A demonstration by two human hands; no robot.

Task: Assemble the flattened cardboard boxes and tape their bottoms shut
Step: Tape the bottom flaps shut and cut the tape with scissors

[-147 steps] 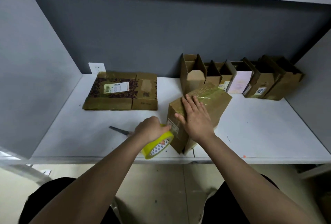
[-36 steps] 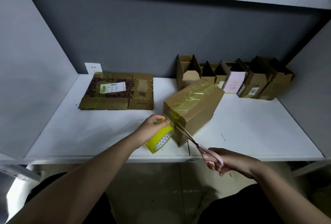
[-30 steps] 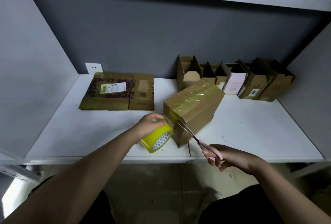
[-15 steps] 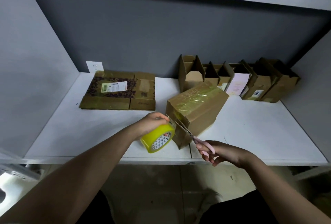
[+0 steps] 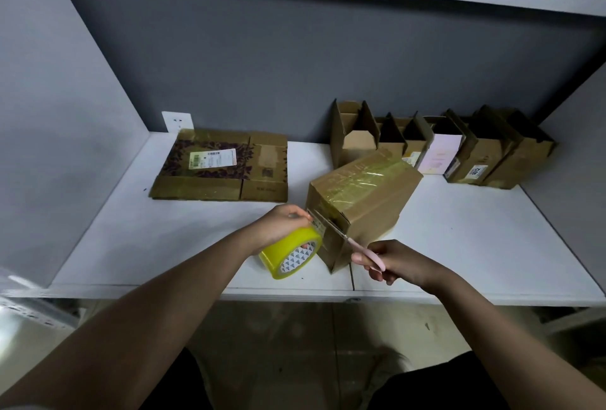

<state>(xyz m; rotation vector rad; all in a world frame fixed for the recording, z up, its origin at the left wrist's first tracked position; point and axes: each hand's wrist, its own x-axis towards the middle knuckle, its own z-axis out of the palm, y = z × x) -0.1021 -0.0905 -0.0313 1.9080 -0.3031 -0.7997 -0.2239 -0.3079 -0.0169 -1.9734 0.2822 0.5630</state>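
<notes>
1. The left hand (image 5: pixel 282 223) is gripping the yellow tape roll (image 5: pixel 290 254), its fingers curled over the top, just left of the taped box (image 5: pixel 360 203).
2. The right hand (image 5: pixel 395 260) is holding the pink-handled scissors (image 5: pixel 362 250), fingers curled through the handles, blades reaching to the box's near corner.
3. The box is lying tilted on the white counter (image 5: pixel 459 245), near its front edge.
4. A flattened box (image 5: pixel 223 165) is lying at the back left, and open assembled boxes (image 5: pixel 442 150) are lining the back right.

right hand (image 5: pixel 398 260) swapped from pressing box (image 5: pixel 360 200) to scissors (image 5: pixel 355 245), blades now closed in on tape beside roll (image 5: pixel 290 255).
</notes>
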